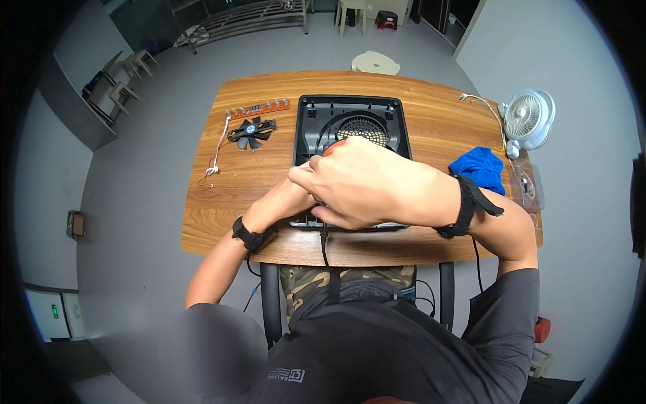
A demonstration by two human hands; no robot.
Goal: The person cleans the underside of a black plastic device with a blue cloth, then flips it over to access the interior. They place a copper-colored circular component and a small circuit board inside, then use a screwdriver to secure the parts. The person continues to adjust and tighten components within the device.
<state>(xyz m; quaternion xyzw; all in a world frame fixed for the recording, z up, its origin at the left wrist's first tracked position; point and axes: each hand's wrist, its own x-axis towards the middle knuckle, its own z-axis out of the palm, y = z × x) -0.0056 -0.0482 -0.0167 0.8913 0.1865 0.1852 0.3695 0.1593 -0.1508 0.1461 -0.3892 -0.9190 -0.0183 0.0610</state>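
Observation:
Over the near half of an open black appliance housing (402, 128), my two hands meet. My right hand (356, 180) is closed, its fingers curled, and crosses in front of the left. A bit of something red-orange (334, 147) shows past its knuckles; the kind is hidden. My left hand (286, 196) reaches in from the left at the housing's near side, with its fingers covered by the right hand. A round vent grille (362, 128) is in the housing's far part. From the near edge a black power cord (325, 248) runs down over the table edge.
On the wooden table (431, 101), a black fan (252, 132), a narrow orange circuit board (258, 110) and a white cable (218, 151) lie left of the housing. To the right are a blue cloth (479, 168), a small white fan (528, 120) and a clear tray (529, 188).

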